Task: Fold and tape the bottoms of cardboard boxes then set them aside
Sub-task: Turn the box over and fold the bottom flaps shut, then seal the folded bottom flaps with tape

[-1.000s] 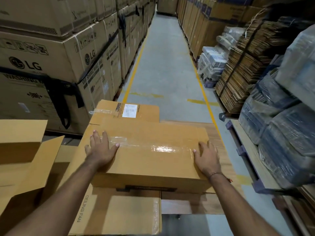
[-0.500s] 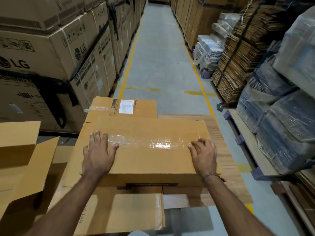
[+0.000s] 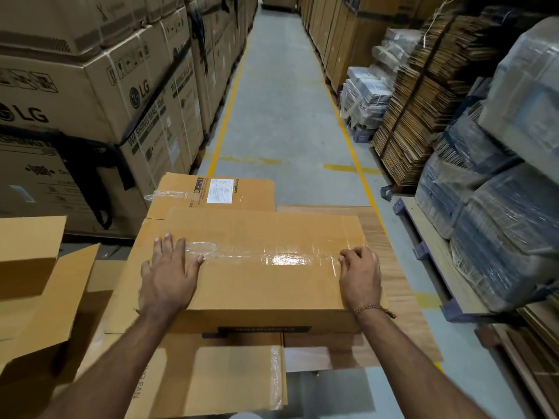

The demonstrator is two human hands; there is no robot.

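From the head view, the cardboard box (image 3: 257, 267) lay bottom-up on the desk (image 3: 390, 267) under both hands. The left hand (image 3: 168, 278) pressed flat, fingers spread, at one end of the clear tape strip (image 3: 272, 257) (wrinkled there); the right hand (image 3: 360, 275), fingers curled, pressed the other end.

Seen from one camera up on the head, looking forward and down, close above the box (image 3: 254, 267), aisle floor (image 3: 281, 116) stretching far ahead.
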